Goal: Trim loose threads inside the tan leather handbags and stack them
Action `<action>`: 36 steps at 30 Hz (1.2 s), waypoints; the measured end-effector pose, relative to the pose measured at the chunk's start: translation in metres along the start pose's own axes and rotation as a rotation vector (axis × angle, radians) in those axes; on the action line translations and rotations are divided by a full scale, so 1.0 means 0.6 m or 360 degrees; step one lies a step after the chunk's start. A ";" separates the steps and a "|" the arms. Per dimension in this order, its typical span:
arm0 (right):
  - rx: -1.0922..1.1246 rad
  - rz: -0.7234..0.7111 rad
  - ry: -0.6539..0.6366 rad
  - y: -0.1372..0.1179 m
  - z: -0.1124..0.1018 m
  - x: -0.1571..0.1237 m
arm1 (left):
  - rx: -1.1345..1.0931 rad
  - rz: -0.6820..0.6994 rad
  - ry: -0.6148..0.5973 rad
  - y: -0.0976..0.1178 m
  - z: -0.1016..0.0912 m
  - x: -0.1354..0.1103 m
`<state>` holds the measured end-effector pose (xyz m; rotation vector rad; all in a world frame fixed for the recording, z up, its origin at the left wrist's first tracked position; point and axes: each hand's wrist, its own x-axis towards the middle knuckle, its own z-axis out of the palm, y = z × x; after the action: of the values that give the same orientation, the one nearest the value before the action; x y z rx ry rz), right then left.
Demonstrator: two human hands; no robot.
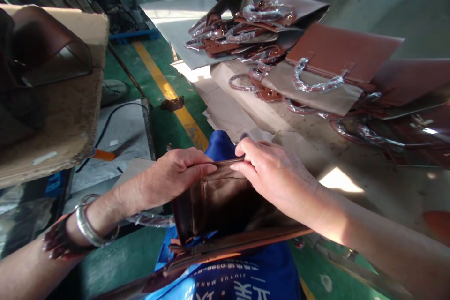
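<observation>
A brown leather bag (pixel 225 206) lies open on my lap over a blue apron (pixel 246 281). My left hand (pixel 176 173) pinches the bag's upper edge from the left, thumb and fingers closed on it. My right hand (pixel 274 173) grips the same edge from the right, fingers curled over the rim. The bag's dark lining with a stitched inner pocket (pixel 214 201) shows between the hands. A silver bangle (pixel 86 225) sits on my left wrist.
A worktable (pixel 351 159) at the right carries a pile of brown bags with plastic-wrapped handles (pixel 316 61) and sheets of brown paper (pixel 228 108). A padded bench (pixel 59 117) stands at the left. The green floor has a yellow line (pixel 168 93).
</observation>
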<state>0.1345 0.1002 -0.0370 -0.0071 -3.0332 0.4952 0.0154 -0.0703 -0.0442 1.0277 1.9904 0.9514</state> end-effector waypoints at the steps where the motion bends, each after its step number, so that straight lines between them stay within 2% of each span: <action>1: -0.0012 0.0002 0.0001 -0.001 0.000 0.000 | -0.0009 0.0007 -0.0002 0.000 0.000 -0.001; 9: -0.0115 -0.0061 -0.0024 0.001 0.000 0.002 | 0.0013 -0.0083 -0.0166 0.006 -0.008 -0.013; 14: -0.0075 -0.0242 0.0032 -0.004 -0.001 -0.001 | 0.0085 -0.0255 -0.0597 0.032 -0.024 -0.003; 18: 0.0005 -0.0288 0.0095 -0.013 -0.002 -0.004 | 0.0163 0.0000 -0.0700 0.049 -0.013 0.032; 21: 0.0034 -0.0248 0.0092 -0.013 -0.001 -0.006 | 0.0114 0.0027 -0.0843 0.049 -0.002 0.054; 27: 0.0176 -0.0140 0.0095 0.001 -0.008 -0.029 | -0.0137 -0.0115 -0.0833 0.032 -0.004 0.055; 31: 0.0053 -0.0116 0.0019 0.005 -0.015 -0.043 | -0.0205 -0.0223 -0.0806 0.027 -0.002 0.047; 36: -0.0047 -0.0105 0.0047 0.000 -0.020 -0.044 | -0.0158 -0.0257 -0.0763 0.029 0.004 0.038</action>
<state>0.1614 0.1038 -0.0275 0.0828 -3.0002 0.4410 0.0133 -0.0427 -0.0361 0.9207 1.5830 0.6364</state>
